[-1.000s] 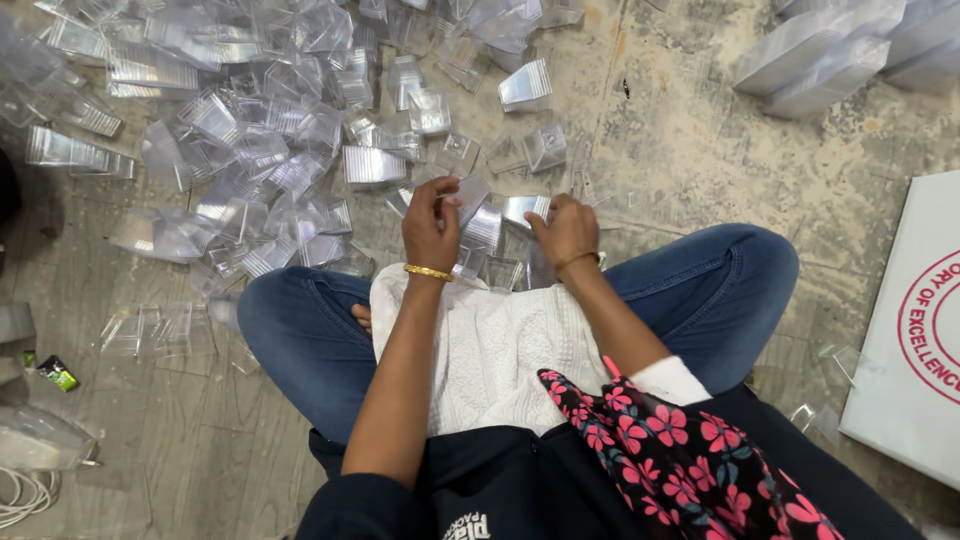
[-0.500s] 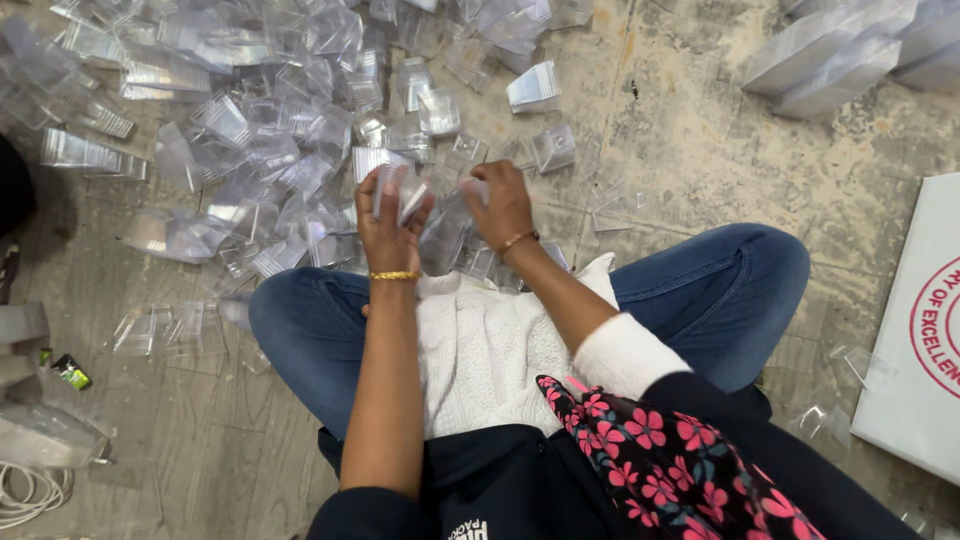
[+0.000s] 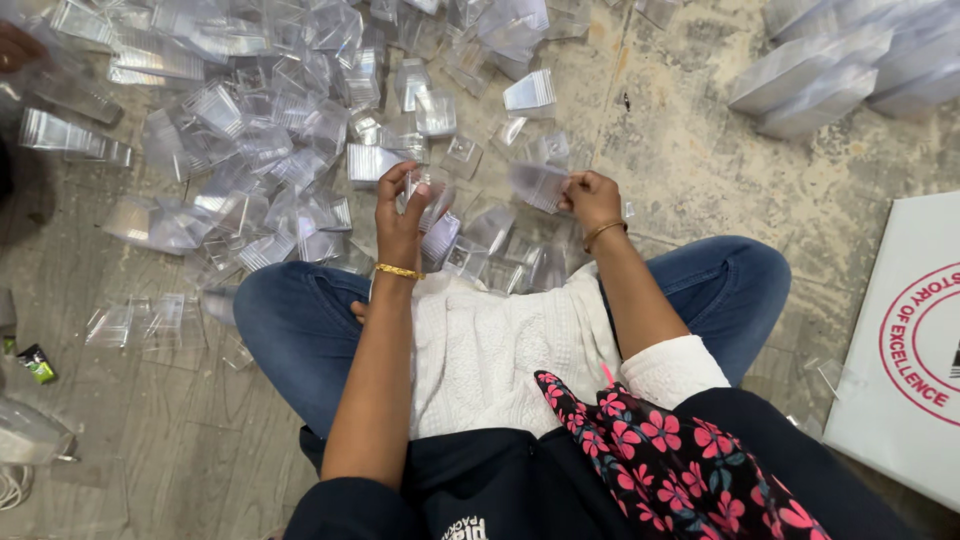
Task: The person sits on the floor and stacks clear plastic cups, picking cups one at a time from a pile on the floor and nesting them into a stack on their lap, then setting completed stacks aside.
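Two hands work above the lap; left hand (image 3: pixel 403 215) pinches a clear plastic box (image 3: pixel 432 192), right hand (image 3: pixel 592 197) grips another clear piece (image 3: pixel 538 185), both raised off the heap (image 3: pixel 250 150) on the floor (image 3: pixel 700 170) for handling.

You are looking straight down at a worn, mottled grey-beige stone floor (image 3: pixel 700 170), with a thin dark seam running down the upper middle of the frame. At the right edge sits a white cardboard box (image 3: pixel 900 400) bearing a red round print. At the far left edge lie a small green packet (image 3: pixel 38 363) and a white cable (image 3: pixel 12 488). The light is even and soft.
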The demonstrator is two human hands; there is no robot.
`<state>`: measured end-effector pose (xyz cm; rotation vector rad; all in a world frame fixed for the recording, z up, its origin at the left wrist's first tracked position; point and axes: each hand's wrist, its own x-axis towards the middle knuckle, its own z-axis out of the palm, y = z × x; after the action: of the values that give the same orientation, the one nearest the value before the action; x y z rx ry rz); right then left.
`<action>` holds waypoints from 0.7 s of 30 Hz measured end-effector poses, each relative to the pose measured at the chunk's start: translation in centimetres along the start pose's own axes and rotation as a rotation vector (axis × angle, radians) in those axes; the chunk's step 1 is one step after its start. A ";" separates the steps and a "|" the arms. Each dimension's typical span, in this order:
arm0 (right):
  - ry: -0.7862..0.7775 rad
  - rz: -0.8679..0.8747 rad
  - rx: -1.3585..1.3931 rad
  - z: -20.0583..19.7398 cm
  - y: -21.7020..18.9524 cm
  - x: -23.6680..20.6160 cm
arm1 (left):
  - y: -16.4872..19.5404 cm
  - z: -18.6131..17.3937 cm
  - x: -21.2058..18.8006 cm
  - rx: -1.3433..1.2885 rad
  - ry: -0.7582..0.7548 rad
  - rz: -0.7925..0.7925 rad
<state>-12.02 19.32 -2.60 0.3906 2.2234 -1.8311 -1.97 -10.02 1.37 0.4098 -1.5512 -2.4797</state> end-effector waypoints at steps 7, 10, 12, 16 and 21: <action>-0.083 0.077 0.180 -1.8 0.6 -0.9 | -2.6 -1.0 0.0 0.091 -0.053 0.083; -0.126 0.116 0.251 -2.9 -1.3 -1.7 | -2.5 -0.9 -0.2 0.069 -0.068 0.026; -0.205 0.170 0.242 -3.3 -3.1 -2.9 | -1.9 -0.2 -0.5 0.107 -0.154 -0.037; -0.409 0.244 -0.160 -1.4 -5.6 -5.6 | -0.3 1.6 -1.8 0.356 -0.541 -0.014; -0.364 -0.141 0.013 4.7 -4.6 -6.3 | 1.0 1.8 -2.1 0.124 -0.404 -0.039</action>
<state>-7.68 13.50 2.93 -0.0969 2.0299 -1.8126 -0.53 -8.29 3.34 -0.0537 -1.8633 -2.6218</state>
